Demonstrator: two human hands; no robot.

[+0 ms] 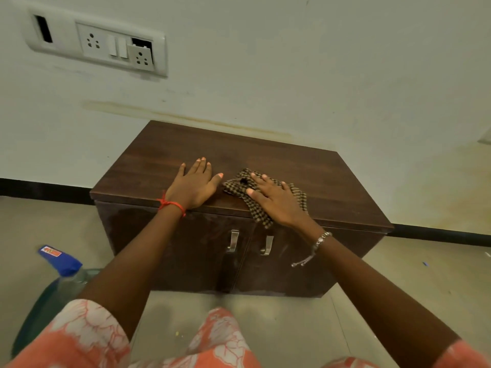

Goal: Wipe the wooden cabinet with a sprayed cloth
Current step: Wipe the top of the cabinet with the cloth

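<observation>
A low dark wooden cabinet point(305, 166) with two doors and metal handles stands against the wall. A brown checked cloth point(261, 213) lies crumpled on its top near the front edge, one end hanging over. My right hand point(273, 200) presses flat on the cloth, fingers spread. My left hand point(192, 185) rests flat on the bare cabinet top just left of the cloth, fingers apart, holding nothing. A spray bottle point(62, 261) with a blue head stands on the floor at the left, beside my left arm.
A white wall with a socket panel point(98, 43) rises behind the cabinet. Tiled floor point(292, 328) surrounds it, with a black skirting strip point(39, 189) along the wall. My knees in orange patterned fabric point(220, 341) are at the bottom.
</observation>
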